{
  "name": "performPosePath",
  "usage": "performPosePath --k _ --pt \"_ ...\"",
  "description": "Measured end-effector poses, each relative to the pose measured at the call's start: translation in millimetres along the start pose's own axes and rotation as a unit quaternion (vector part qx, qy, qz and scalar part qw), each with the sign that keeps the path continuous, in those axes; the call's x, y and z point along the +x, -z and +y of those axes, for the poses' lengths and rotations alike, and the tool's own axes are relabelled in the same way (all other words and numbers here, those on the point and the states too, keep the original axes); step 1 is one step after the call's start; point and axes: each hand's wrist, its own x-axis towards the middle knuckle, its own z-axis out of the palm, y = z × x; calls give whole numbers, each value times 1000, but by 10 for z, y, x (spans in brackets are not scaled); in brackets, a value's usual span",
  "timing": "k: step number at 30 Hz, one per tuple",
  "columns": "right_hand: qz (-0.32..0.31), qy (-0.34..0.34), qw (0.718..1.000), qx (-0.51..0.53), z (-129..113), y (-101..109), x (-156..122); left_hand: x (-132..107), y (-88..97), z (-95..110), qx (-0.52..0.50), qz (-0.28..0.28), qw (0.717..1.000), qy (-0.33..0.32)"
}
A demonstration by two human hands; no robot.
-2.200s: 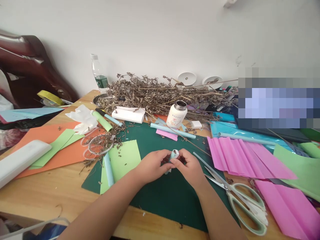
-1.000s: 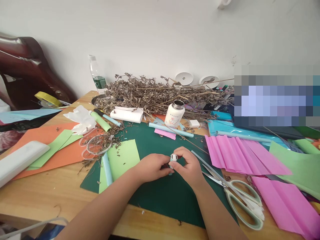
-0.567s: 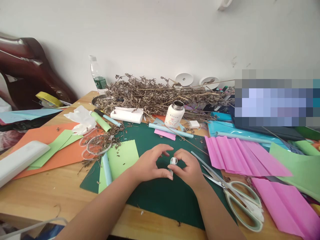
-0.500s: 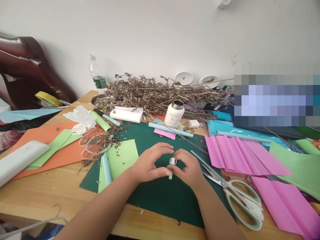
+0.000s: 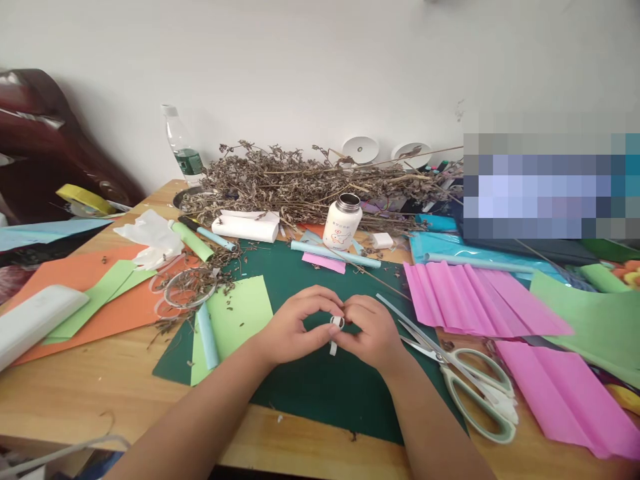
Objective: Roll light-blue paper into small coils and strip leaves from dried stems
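Observation:
Over the green cutting mat (image 5: 320, 407), both my hands meet at a small white strip (image 5: 337, 322) that is curled into a ring, with a short tail hanging down. My right hand (image 5: 373, 335) is closed on its right side, thumb below and fingers curled behind. From the left, my left hand (image 5: 295, 330) pinches the ring with thumb and forefinger. Whether the strip is paper or tape I cannot tell. Green-handled scissors (image 5: 453, 377) lie open-bladed to the right of my right hand. A sheet of light green paper (image 5: 243, 310) lies left of my left hand.
Beyond the hands stand an uncapped white bottle (image 5: 343, 223) and a pale blue paper roll (image 5: 335, 255). Dried plant stems (image 5: 295, 180) heap along the wall. Pink crepe paper (image 5: 480, 297) covers the right side; orange paper (image 5: 115, 313) and a white case (image 5: 40, 323) lie left.
My left thumb and forefinger have closed in from an open curve onto the white strip. The whole view has shifted slightly; the things on the table look unmoved.

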Motion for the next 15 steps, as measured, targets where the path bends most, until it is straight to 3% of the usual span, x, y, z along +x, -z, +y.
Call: performPosePath --k 10,15 --pt "-29 41 998 -41 9 44 -1 16 46 19 27 -43 999 18" --pt "-57 48 996 -42 40 55 -4 11 41 7 92 -52 994 -13"
